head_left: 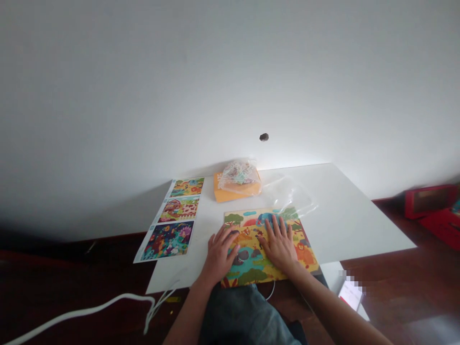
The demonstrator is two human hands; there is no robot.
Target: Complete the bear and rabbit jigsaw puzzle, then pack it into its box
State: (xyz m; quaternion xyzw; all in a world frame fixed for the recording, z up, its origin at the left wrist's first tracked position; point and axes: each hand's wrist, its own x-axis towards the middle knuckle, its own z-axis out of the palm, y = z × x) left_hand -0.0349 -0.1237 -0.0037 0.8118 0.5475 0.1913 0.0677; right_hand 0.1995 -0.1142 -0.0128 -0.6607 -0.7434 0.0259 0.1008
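Observation:
A colourful jigsaw puzzle (pixel 251 275) with animals, trees and a pond lies flat at the table's near edge. My left hand (pixel 221 254) rests on its left side, fingers spread and pointing away from me. On the right half, my right hand (pixel 280 244) lies flat with its fingers apart, covering part of the picture. Neither hand grips anything. Whether every piece is in place under my hands is hidden.
A picture sheet (pixel 168 220) with three printed scenes overhangs the table's left edge. At the back, a clear bag of puzzle pieces (pixel 240 173) sits on an orange box (pixel 233 195). A crumpled clear plastic bag (pixel 293 194) lies on the white table (pixel 352 215). White cables (pixel 108 303) hang at lower left.

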